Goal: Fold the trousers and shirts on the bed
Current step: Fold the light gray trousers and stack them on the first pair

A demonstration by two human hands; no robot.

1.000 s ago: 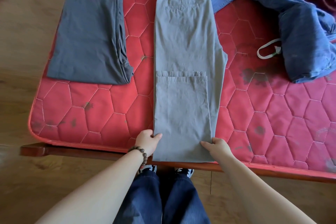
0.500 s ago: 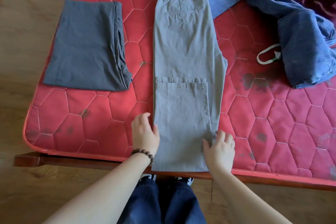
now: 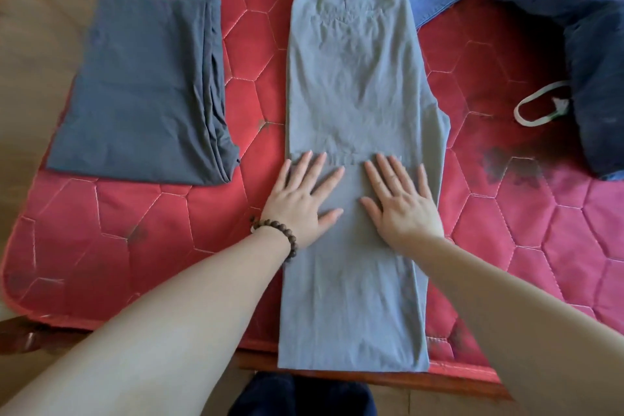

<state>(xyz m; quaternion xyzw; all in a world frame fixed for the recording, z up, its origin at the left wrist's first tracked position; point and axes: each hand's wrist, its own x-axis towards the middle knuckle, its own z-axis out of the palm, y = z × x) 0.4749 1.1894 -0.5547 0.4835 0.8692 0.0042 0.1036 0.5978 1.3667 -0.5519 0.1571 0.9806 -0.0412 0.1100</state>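
Both hands, left hand point(image 3: 300, 203) & right hand point(image 3: 400, 204), lie flat w/ fingers spread on the light grey cotton trousers point(image 3: 354, 94), whose long axis runs straight away from them along the red quilted mattress point(image 3: 540, 246), cuffs at fingertips.

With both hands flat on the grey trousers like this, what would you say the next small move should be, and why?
Probably take the near fold at the mattress edge and bring it up toward the waistband. The grey trousers are only partly folded: the hems lie mid-length under the left hand and right hand, which rest open and flat, so the bundle is longer than the folded dark garment beside it.
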